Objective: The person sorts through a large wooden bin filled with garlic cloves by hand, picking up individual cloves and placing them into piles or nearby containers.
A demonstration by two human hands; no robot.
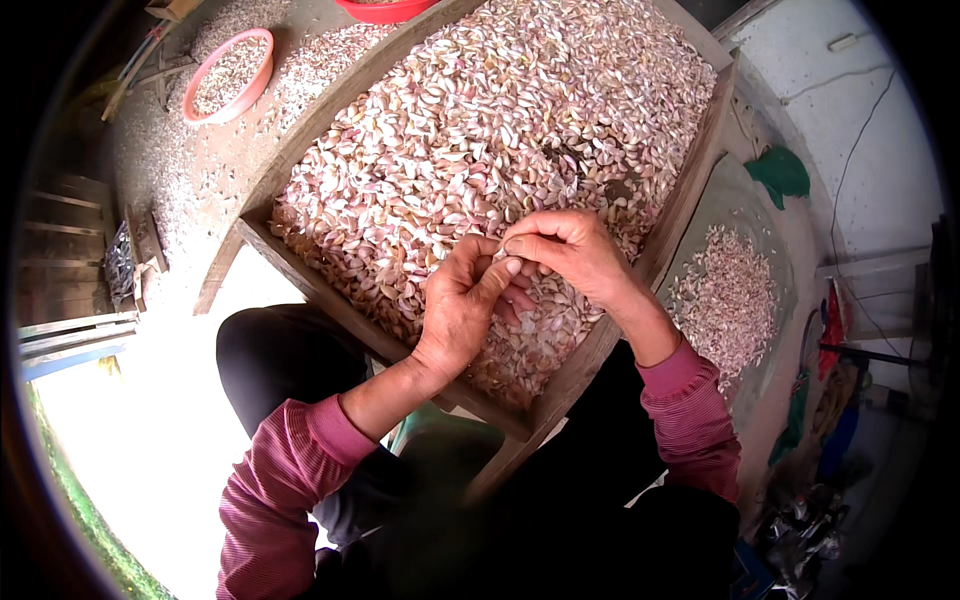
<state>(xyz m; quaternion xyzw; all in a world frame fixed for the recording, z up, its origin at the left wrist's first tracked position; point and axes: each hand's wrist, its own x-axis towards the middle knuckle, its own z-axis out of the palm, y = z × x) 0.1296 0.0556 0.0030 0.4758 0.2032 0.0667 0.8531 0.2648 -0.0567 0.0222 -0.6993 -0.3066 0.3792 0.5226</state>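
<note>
Loose garlic cloves [440, 130], pinkish-white in their skins, fill a wooden tray [300, 285] on legs in front of me. Over its near part my left hand [462, 305] and my right hand [578, 258] meet, fingertips touching. Between the thumbs and forefingers is a small pale garlic clove [502, 256], mostly covered by the fingers. Both hands are closed in a pinch around it. Below them, loose papery skins and cloves lie in the tray's narrow near corner.
At the far left a pink basin [262, 85] holds more cloves, and cloves lie scattered on the floor. A red basin [385, 10] is partly cut off at the top. Right of the tray, a clove heap [728, 300] rests on a sheet, with a green cloth [780, 176] beyond.
</note>
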